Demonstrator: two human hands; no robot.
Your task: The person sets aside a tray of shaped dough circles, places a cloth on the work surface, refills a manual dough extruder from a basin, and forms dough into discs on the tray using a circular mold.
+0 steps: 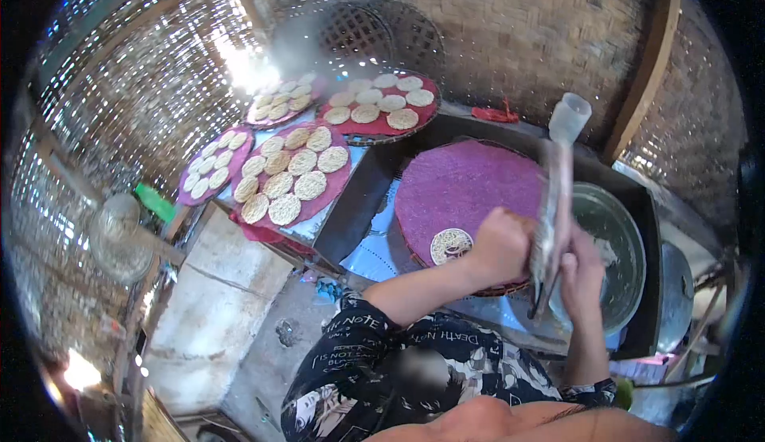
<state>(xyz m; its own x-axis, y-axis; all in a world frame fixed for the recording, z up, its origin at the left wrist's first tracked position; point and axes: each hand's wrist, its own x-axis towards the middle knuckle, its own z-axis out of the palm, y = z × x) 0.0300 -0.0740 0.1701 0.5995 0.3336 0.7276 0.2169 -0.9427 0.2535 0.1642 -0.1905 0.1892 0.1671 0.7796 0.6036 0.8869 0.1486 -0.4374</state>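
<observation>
My left hand (504, 239) is closed in a fist against the side of a long pale tool (550, 203), which is held upright and blurred. On the tool's other side my right hand (582, 271) is wrapped around it near its lower part. Left of my left hand, one round lace-like cracker (451, 245) of thin strands lies on a purple cloth (470, 183) covering a round woven tray. Under and beyond my right hand is a wide metal basin (633, 239) with a pale lump inside, partly hidden by the hand.
Several cloth-covered trays of round crackers (291, 175) stand at the left and back (378, 103). A dark-walled box (370, 163) surrounds the purple-covered tray and basin. Beyond the tool stands a translucent cup (570, 115). A red object (496, 113) lies on the back ledge.
</observation>
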